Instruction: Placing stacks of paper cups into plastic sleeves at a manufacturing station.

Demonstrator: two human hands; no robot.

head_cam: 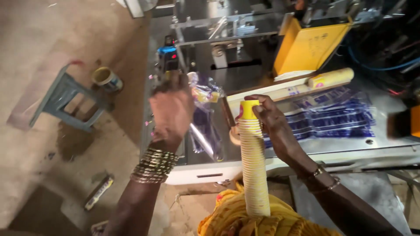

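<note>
The right hand (273, 120) closes around the top of a tall, light, crushable stack of paper cups (253, 166); hold gently near the rim. At ten o'clock, the left hand (171, 109) probably pinches a slippery plastic sleeve (204, 126).

The left hand (171, 109) is motion-blurred, so its grip on the clear bag (204, 118) is unclear. The cup stack's (253, 166) base hides behind yellow cloth (232, 220). At right edge, a dark block (400, 122), perhaps machinery, is cut off.

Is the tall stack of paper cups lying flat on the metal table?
No, the stack of paper cups stands upright, gripped near its top by the right hand.
</note>
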